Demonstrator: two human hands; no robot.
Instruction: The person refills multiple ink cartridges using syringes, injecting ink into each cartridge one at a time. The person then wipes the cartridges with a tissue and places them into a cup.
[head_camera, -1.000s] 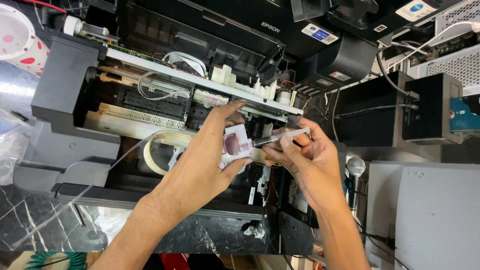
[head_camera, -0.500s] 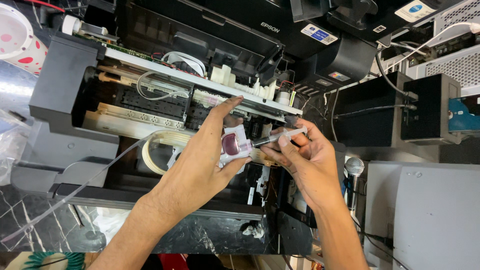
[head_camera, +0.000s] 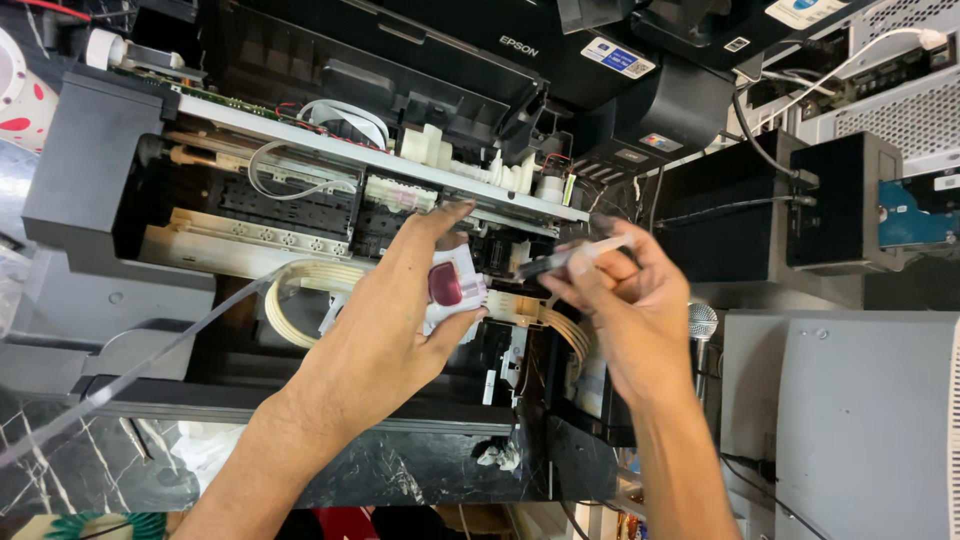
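Head view, looking down into an opened printer that fills the upper left and centre of the frame; its black lid is tipped back along the top.

Left hand: fingers closed around a small white ink cartridge block with a dark red window, held at frame centre, above the printer's open bay. Thumb underneath, index finger stretched over the top.

Right hand: closed in a pinch on a clear syringe. The syringe lies nearly level, pointing left toward the cartridge block; whether its tip touches the block cannot be told. Dark fluid shows in the barrel.

A bundle of pale tubes loops from the left of the block and continues on its right side, under the right hand.

Other items: a white ribbon cable at upper centre; black boxes with cables at upper right; a grey casing at lower right; a dark marble tabletop at lower left.
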